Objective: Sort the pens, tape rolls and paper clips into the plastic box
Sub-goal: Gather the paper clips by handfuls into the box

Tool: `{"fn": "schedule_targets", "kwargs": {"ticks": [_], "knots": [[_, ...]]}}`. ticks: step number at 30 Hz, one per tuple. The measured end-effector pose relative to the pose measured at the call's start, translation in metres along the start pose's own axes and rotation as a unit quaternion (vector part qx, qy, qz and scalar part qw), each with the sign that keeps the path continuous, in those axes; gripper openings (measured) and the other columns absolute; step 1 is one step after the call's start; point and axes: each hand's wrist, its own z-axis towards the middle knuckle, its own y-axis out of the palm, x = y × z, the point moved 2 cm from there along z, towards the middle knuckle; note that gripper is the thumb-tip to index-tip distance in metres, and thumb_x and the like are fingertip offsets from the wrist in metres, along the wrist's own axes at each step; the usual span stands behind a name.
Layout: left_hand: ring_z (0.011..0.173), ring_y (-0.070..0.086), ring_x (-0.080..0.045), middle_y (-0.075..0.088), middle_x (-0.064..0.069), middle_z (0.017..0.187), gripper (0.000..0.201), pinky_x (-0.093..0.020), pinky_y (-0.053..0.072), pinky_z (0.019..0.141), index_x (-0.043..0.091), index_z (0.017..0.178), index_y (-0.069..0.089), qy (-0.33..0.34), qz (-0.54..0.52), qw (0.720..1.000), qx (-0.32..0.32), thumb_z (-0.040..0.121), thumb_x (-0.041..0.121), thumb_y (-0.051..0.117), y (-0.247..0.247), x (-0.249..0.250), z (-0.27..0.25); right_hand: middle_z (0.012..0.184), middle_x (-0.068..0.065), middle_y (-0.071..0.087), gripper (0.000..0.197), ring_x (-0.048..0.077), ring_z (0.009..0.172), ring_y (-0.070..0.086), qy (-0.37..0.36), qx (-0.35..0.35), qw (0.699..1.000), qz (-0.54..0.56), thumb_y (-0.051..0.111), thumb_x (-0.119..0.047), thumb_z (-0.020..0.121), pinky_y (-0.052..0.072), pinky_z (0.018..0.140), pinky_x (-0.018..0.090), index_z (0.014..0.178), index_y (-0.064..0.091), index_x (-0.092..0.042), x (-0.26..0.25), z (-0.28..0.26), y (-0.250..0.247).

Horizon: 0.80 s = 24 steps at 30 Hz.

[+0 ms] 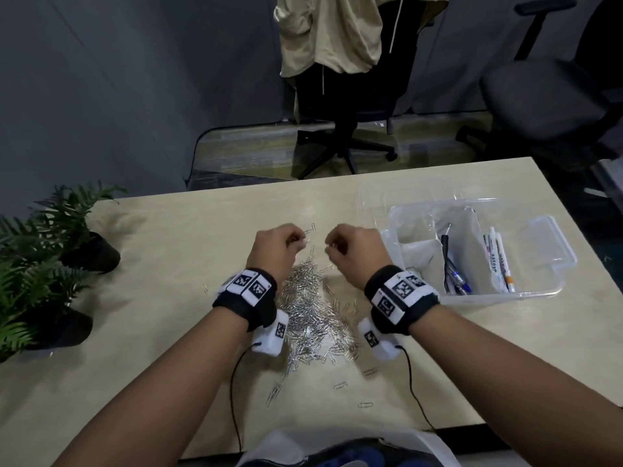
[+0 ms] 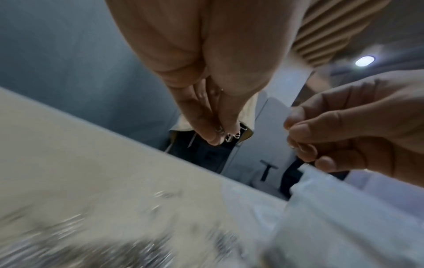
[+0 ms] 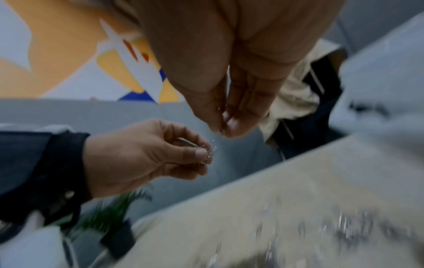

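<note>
Both hands raised above the table (image 1: 175,251), side by side and a little apart, over the far end of the paper clip pile (image 1: 310,318). Left hand (image 1: 276,246) curled, fingertips pinched together on a small bunch of paper clips (image 2: 229,136); seen from the left wrist, thumb and fingers (image 2: 204,127) pressed together with wire loops poking out at the tips. Right hand (image 1: 354,251) likewise curled, thumb and fingers closed on a few clips, glints of metal showing between the fingertips (image 3: 229,125) in the right wrist view. Pile spread across the middle of the table beneath and behind both wrists, with single clips scattered toward the near edge. Clear plastic box (image 1: 546,284) on the table to the right of the right hand, just beside the right wrist, open on top, divided into compartments. Pens (image 1: 455,274) lying in one compartment, white markers (image 1: 499,261) in the next one to the right. Clear lid (image 1: 377,197) lying behind the box. Potted ferns (image 1: 50,251) at the left edge of the table. Office chair with a beige jacket (image 1: 337,38) draped over it beyond the table. Lower parts of both wrist views blurred.
</note>
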Motion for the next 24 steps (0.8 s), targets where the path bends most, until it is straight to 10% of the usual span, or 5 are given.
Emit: {"fn": "schedule_targets", "kwargs": {"ticks": [12, 24], "knots": [[0.093, 0.066, -0.018, 0.073, -0.003, 0.1, 0.018, -0.029, 0.052, 0.086, 0.019, 0.107, 0.072, 0.144, 0.02, 0.984, -0.099, 0.089, 0.022, 0.07, 0.073, 0.14, 0.047, 0.086, 0.002, 0.071, 0.001, 0.021, 0.085, 0.066, 0.153, 0.126, 0.98, -0.025, 0.069, -0.018, 0.087, 0.054, 0.082, 0.032, 0.087, 0.069, -0.018, 0.085, 0.015, -0.105], [0.077, 0.069, -0.017, 0.072, -0.003, 0.086, 0.015, -0.034, 0.057, 0.077, 0.018, 0.098, 0.073, 0.105, 0.012, 0.991, -0.08, 0.096, 0.015, 0.058, 0.074, 0.119, 0.045, 0.083, -0.002, 0.071, 0.008, 0.017, 0.076, 0.067, 0.135, 0.093, 0.986, 0.014, 0.06, -0.021, 0.092, 0.056, 0.075, 0.031, 0.09, 0.068, -0.023, 0.082, 0.001, -0.09]]}}
